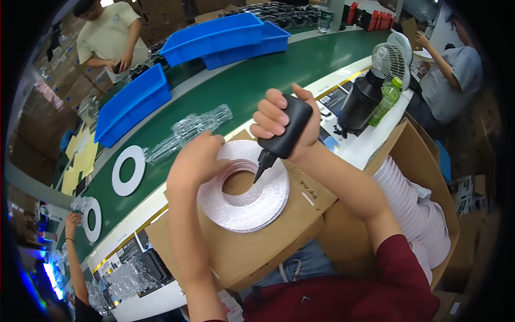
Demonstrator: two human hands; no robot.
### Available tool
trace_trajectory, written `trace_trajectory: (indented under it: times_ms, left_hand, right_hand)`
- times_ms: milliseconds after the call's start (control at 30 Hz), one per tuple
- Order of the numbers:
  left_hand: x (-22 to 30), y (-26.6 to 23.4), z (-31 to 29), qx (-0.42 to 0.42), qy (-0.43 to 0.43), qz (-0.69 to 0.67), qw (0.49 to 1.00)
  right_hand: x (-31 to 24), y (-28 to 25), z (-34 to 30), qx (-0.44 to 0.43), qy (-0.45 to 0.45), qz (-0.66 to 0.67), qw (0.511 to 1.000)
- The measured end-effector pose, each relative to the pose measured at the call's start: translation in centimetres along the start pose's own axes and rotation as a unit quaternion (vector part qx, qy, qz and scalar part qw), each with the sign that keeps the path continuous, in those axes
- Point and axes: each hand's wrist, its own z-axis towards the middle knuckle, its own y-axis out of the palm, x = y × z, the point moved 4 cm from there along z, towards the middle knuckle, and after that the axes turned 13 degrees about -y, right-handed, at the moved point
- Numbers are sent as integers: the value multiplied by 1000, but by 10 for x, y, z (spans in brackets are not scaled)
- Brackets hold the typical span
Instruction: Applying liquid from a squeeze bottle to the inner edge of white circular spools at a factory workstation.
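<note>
My right hand (287, 121) is wrapped round a black squeeze bottle (286, 131), tilted with its pointed nozzle down. The nozzle tip hangs at the inner edge of the hole in a stack of flat white rings (249, 212). Under this stack is a brown cardboard box (236, 263). At the stack's upper left, my left hand (197, 161) grips the rings, its thumb reaching toward the hole; some of its fingers are hidden behind the hand.
Two more white rings (129, 170) lie on the green conveyor belt (322, 67), with clear plastic-wrapped parts (201, 126) near one. Blue trays (134, 104) stand along the far side. At right are a black bottle (362, 102), a fan (390, 59) and an open carton (394, 139). Other people work nearby.
</note>
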Motion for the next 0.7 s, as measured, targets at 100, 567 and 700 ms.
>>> trace_trajectory:
  times_ms: [100,567,700]
  left_hand:
    - [1,-3,-1,-7,-14,-4,1000]
    - [-3,-2,1,-4,-39,2,999]
    - [-1,-2,0,-14,-40,-6,999]
  right_hand:
    - [4,2,-2,17,24,-7,1000]
    - [32,6,-20,-27,137,-104,985]
    - [34,6,-22,-30,141,-117,983]
